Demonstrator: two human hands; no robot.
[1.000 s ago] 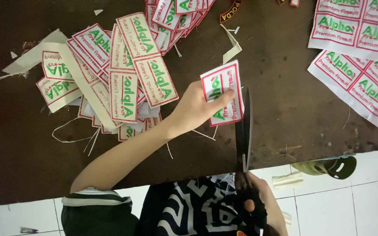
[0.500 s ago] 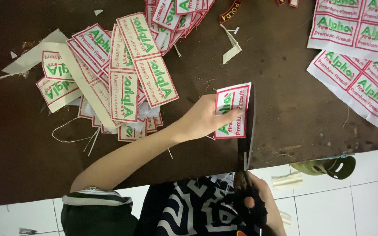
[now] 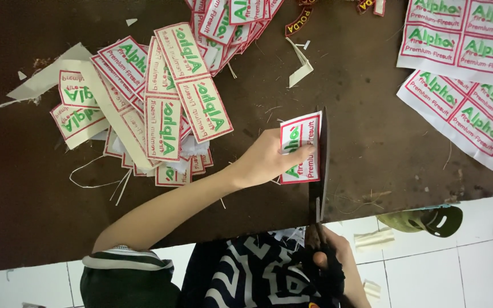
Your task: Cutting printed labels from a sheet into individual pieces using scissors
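Note:
My left hand pinches a small white cloth label with a red border and green lettering, held just above the dark brown table. My right hand grips the black handles of a pair of scissors at the table's near edge. The long dark blades run along the label's right side and look nearly together.
A heap of cut labels lies at the left with white offcut strips. Uncut label sheets lie at the upper right. A paper scrap sits above the label. A green object rests on the white tiled floor.
My left hand has turned the label and slid it right, from a tilted position to upright against the scissor blade. The scissors and my right hand have stayed in place.

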